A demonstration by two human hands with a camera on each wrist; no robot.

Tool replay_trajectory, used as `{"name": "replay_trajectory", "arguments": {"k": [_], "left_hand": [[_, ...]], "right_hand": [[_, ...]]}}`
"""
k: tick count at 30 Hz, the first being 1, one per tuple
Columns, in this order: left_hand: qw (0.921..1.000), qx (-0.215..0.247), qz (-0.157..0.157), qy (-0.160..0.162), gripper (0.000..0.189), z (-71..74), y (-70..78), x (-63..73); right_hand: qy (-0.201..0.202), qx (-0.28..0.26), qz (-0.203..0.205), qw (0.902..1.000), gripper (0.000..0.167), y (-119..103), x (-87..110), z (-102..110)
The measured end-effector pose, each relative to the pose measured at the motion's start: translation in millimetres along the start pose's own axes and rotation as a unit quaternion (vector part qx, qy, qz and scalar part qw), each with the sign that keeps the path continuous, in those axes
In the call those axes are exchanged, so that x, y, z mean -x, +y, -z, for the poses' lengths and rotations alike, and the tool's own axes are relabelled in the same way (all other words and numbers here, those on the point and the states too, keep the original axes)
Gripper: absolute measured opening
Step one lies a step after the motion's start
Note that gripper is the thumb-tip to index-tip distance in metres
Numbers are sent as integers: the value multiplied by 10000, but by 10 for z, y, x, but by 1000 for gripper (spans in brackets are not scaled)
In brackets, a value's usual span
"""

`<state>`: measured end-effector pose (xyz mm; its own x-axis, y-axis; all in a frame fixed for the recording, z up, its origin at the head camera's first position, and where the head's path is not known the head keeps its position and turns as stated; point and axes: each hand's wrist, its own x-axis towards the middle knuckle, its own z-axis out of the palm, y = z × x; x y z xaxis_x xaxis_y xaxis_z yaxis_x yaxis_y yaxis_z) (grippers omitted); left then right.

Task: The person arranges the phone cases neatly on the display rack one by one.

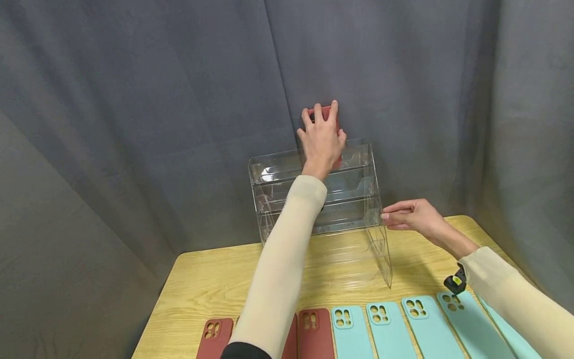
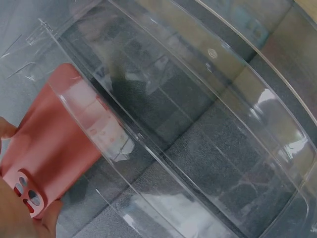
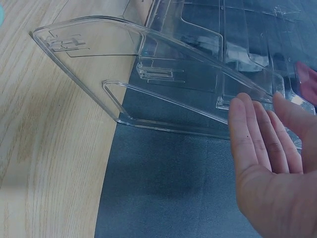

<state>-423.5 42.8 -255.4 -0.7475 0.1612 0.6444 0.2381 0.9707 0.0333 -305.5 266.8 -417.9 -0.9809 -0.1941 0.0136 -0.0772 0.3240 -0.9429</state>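
Observation:
My left hand [image 1: 320, 139] holds a red phone case [image 2: 59, 139] by its camera end, fingers spread over the back in the head view. The case stands upright at the top tier of a clear plastic display rack [image 1: 347, 199]. In the left wrist view its lower end shows through the tier's transparent front lip. My right hand [image 1: 414, 217] is at the rack's right side, its thumb and nearly straight fingers pinching the side panel's edge. In the right wrist view the thumb [image 3: 292, 114] meets the sloping edge and the fingers lie along the outer face.
Red phone cases [image 1: 316, 334] and turquoise phone cases [image 1: 352, 331] lie in a row along the front of the wooden table [image 1: 202, 274]. Behind the rack hangs a grey curtain [image 1: 202, 124]. A dark watch-like device [image 1: 455, 281] sits at the right wrist.

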Motion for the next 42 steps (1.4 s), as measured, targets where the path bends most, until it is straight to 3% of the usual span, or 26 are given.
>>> {"name": "replay_trajectory", "arguments": {"k": [13,22,26,29,36,42], "left_hand": [[9994,-233,-53,-268,77,58,-71,51],[9963,-142,-644,548,62,226,-356,182],[9956,87,-717,605,55,337,-501,248],[9960,412,-654,446,52,438,-607,308],[9925,1018,-679,45,48,659,-903,583],[9911,567,-1149,-348,45,653,-1331,1014]], "right_hand": [[-80,-3,15,10000,51,12,2,-5],[-94,-6,-37,9999,52,-7,-3,-17],[-96,13,-45,9999,53,-8,9,-1],[-83,5,-28,10000,53,-12,18,17],[-106,88,-22,9999,51,-28,21,21],[-128,208,-26,9997,52,-50,7,-25]]}}
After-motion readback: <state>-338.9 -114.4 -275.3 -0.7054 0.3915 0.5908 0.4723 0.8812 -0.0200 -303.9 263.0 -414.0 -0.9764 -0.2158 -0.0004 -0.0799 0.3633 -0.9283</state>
